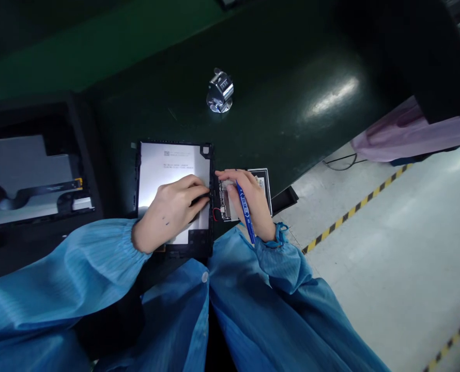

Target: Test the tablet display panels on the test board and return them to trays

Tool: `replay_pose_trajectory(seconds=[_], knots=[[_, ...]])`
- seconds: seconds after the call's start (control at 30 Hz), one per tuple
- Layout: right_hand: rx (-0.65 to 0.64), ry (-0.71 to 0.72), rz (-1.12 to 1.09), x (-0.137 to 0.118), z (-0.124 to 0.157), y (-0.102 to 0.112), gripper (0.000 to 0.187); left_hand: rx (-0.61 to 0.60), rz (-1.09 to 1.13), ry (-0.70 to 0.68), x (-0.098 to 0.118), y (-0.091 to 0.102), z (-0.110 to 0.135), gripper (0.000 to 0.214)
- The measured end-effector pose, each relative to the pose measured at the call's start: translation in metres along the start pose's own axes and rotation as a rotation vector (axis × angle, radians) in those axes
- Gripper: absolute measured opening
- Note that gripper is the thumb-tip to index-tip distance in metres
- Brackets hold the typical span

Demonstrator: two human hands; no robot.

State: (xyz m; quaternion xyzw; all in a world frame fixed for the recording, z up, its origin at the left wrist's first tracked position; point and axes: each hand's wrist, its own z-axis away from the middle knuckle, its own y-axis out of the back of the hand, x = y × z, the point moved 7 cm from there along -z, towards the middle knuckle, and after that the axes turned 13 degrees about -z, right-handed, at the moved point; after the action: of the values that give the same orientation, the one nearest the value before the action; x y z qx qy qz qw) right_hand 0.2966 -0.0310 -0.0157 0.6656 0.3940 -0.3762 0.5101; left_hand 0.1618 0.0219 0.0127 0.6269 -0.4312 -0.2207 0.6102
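Observation:
A flat display panel [168, 165] with a pale backing and a black frame lies on the dark green table in front of me. My left hand [175, 206] rests over its lower middle, with thumb and bent fingers closed at the right rim; the fingertips are partly hidden. Just right of the panel, my right hand [251, 199] grips a blue marker pen [245, 213], which slants down toward my lap. Beneath that hand is a device with an exposed circuit board [225, 199], a red wire and a white-edged casing [267, 183], partly covered by the fingers.
Farther back stands a shiny metal tally counter [220, 92]. On the left, a black tray [85, 155] holds another grey panel [24, 160] with a dark ribbon cable. Beyond the table's right edge are a pink cloth [400, 134] and yellow-black floor tape [354, 209].

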Motion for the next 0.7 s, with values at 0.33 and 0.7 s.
replay_pose_trajectory(seconds=[0.33, 0.7], knots=[[-0.042, 0.08, 0.074, 0.01, -0.028, 0.017, 0.028, -0.165, 0.192, 0.188, -0.03, -0.008, -0.012, 0.012], [0.076, -0.009, -0.101, -0.007, -0.014, 0.012, 0.02, -0.099, 0.575, 0.433, -0.066, -0.006, -0.009, 0.016]])
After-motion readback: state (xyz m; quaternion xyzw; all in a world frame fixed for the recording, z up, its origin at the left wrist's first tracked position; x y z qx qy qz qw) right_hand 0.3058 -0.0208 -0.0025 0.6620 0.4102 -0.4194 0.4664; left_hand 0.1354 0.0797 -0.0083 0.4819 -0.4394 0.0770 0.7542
